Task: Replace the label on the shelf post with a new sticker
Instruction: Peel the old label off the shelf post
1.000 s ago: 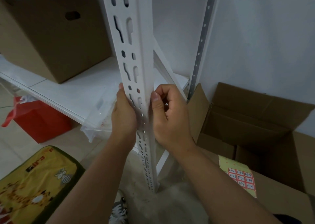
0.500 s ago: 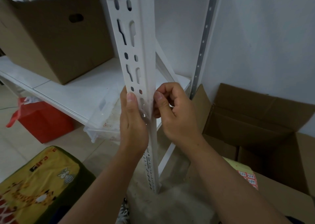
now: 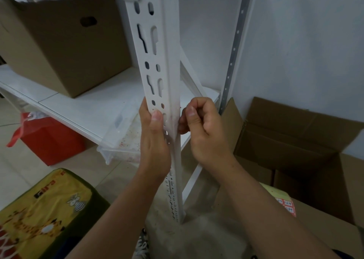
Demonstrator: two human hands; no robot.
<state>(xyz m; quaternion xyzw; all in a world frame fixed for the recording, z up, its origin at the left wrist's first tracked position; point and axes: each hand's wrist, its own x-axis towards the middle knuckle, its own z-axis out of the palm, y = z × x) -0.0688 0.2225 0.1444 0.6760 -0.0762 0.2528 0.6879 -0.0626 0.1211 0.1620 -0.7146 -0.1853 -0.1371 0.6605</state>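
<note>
A closed box (image 3: 65, 48) sits on the shelf (image 3: 94, 109) left of the post (image 3: 157, 61); an open box (image 3: 295, 150) stands right.

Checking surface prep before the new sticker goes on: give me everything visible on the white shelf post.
The shelf post is a white painted metal upright, slightly tilted in this wide view, punched with oval holes and keyhole slots along its face. It runs down to the dusty floor. A faint reddish smear marks it at hand height. The left hand grips it from the left, thumb on the face. The right hand, fingers curled, pinches at its right edge. Whether any label remains there cannot be told.
</note>
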